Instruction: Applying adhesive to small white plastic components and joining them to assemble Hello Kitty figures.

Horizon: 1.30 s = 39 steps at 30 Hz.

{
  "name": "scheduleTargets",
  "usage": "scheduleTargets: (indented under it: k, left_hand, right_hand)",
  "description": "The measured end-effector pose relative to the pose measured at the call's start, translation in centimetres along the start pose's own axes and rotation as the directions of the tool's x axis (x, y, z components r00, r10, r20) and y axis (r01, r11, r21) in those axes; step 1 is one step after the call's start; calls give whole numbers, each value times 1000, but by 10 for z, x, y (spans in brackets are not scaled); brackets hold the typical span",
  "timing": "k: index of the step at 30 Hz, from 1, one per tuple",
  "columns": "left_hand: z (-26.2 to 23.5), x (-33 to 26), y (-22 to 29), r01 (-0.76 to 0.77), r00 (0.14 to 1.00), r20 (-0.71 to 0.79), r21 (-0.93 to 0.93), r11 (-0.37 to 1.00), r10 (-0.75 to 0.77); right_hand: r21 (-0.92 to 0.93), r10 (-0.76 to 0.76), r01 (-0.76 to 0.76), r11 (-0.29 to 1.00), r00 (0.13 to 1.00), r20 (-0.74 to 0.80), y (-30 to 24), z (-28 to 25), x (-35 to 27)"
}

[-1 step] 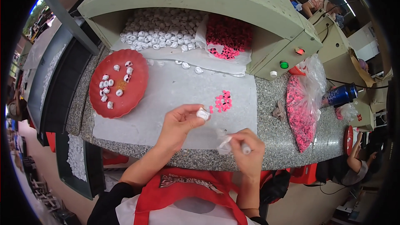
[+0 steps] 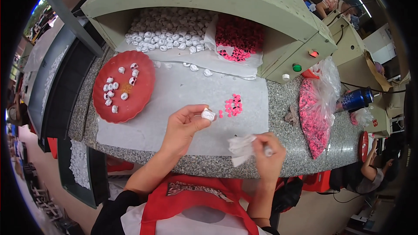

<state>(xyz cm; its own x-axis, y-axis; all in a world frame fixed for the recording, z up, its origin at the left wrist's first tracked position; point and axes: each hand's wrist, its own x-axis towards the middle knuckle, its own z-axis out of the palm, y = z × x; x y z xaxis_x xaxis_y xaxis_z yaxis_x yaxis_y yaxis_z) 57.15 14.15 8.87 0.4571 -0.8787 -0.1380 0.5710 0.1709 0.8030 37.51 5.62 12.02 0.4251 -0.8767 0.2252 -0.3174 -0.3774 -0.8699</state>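
My left hand pinches a small white ring-shaped piece between thumb and fingertips, just left of a little heap of pink round pieces on the white sheet. Near the counter's front edge, my right hand is closed on a crumpled white wipe or paper together with a small white tool. A red round plate with several white pieces lies at the left.
A green machine housing at the back shelters a pile of white pieces and a bag of pink ones. On the granite counter lie a clear bag of pink pieces and a blue bottle. Another person sits right.
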Motion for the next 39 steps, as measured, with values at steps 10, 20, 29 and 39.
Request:
scheduleTargets:
  k: [10, 20, 29, 39]
  left_hand:
    - [4, -18, 5, 31, 997, 71, 10, 999, -31]
    - [3, -18, 6, 55, 997, 45, 71, 996, -59]
    - [5, -22, 9, -6, 999, 49, 136, 991, 0]
    - [15, -19, 3, -234, 969, 111, 148, 961, 219]
  right_hand:
    - [-486, 11, -16, 874, 1000, -13, 74, 54, 60]
    - [-619, 69, 5, 786, 993, 96, 62, 65, 81]
    - [-439, 158, -112, 891, 985, 70, 64, 41, 79]
    - [615, 182, -325, 718, 941, 285, -44, 55, 15]
